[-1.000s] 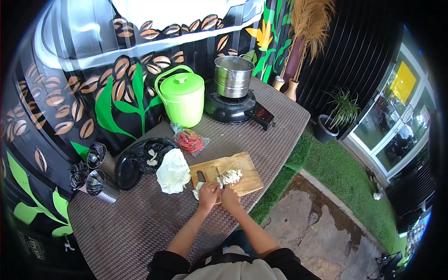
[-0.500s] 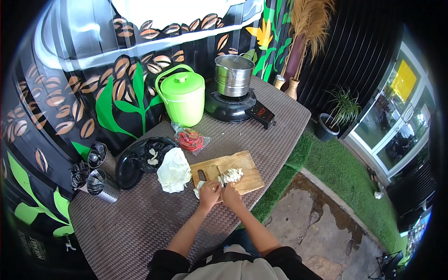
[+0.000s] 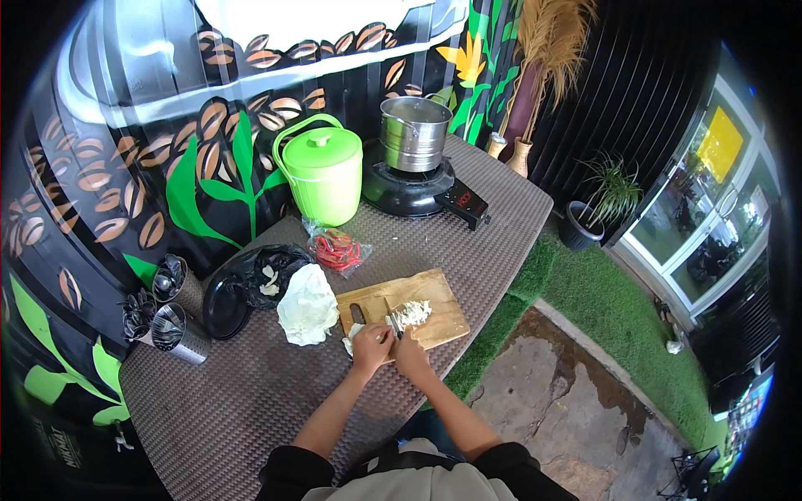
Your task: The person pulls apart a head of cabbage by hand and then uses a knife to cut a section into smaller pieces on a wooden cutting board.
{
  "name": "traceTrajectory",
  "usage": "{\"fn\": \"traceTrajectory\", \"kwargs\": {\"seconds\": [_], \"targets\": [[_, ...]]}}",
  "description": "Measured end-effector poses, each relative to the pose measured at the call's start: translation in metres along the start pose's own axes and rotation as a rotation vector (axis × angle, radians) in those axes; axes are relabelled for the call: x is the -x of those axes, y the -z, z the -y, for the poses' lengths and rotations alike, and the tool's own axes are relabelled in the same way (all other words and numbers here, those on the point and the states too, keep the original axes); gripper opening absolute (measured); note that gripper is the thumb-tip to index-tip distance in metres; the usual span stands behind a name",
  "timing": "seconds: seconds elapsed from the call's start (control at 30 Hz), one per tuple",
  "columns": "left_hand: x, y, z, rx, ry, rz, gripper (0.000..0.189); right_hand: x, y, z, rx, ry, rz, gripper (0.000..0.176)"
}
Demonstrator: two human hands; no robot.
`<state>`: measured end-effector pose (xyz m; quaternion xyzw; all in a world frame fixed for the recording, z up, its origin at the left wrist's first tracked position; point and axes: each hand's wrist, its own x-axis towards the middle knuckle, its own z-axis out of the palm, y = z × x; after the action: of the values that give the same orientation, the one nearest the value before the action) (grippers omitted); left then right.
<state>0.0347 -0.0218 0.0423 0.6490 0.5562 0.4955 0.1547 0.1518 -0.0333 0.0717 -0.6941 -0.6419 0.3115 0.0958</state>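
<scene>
On a wooden cutting board (image 3: 447,313), my right hand (image 3: 411,354) is closed round a knife (image 3: 393,322), whose blade points away from me. My left hand (image 3: 371,347) sits just left of the blade, its fingers curled over a pale cabbage piece (image 3: 352,336) that is partly hidden beneath them. Right of the blade lies a small heap of shredded cabbage (image 3: 413,313). A large pale cabbage leaf (image 3: 308,306) rests on the table left of the board.
Behind the board are a bag of red chillies (image 3: 338,250), a green lidded bucket (image 3: 324,179) and a steel pot (image 3: 415,138) on a black stove (image 3: 401,190). Leftward are a black plastic bag (image 3: 259,271), a black plate (image 3: 224,309) and metal cutlery holders (image 3: 190,341). The woven table (image 3: 276,392) curves at right.
The view has shifted slightly, moving everything a little left in the picture. Both hands stay at the board, and more of the knife blade shows beside the shredded cabbage.
</scene>
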Motion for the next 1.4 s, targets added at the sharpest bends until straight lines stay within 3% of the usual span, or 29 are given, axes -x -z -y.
{"fn": "traceTrajectory", "kwargs": {"seconds": [0.27,0.33,0.43,0.57,0.77,0.93,1.07,1.17,1.23,1.4], "targets": [[0.001,-0.001,0.004,-0.003,0.032,-0.009,0.011,0.003,0.019,0.006,-0.062,-0.059,0.206,0.039],[-0.001,-0.001,0.002,0.003,0.054,-0.007,0.011,0.013,-0.001,0.0,0.028,0.004,-0.004,0.036],[0.0,0.0,0.001,0.0,0.017,-0.009,0.011,0.008,-0.021,-0.003,0.048,-0.046,-0.043,0.033],[0.0,-0.001,0.003,-0.018,0.009,-0.031,0.011,-0.009,-0.021,0.002,0.129,-0.003,-0.042,0.032],[0.001,-0.004,0.006,0.017,0.038,-0.058,0.01,-0.005,0.0,-0.009,-0.036,0.036,0.127,0.038],[-0.001,-0.002,0.002,0.03,0.101,-0.017,0.011,0.029,-0.02,0.0,-0.039,-0.049,-0.078,0.04],[-0.001,-0.002,0.001,0.028,0.068,-0.036,0.012,-0.002,-0.018,-0.002,-0.013,-0.073,0.015,0.038],[0.0,-0.001,0.0,0.019,0.104,-0.042,0.012,-0.018,-0.001,-0.003,0.039,0.058,-0.104,0.036],[0.0,-0.001,-0.004,-0.082,0.095,-0.035,0.012,0.001,0.048,0.019,-0.21,-0.067,0.234,0.037],[0.0,-0.008,0.005,-0.112,0.013,-0.049,0.012,0.021,0.033,-0.002,-0.302,-0.016,0.187,0.036]]}}
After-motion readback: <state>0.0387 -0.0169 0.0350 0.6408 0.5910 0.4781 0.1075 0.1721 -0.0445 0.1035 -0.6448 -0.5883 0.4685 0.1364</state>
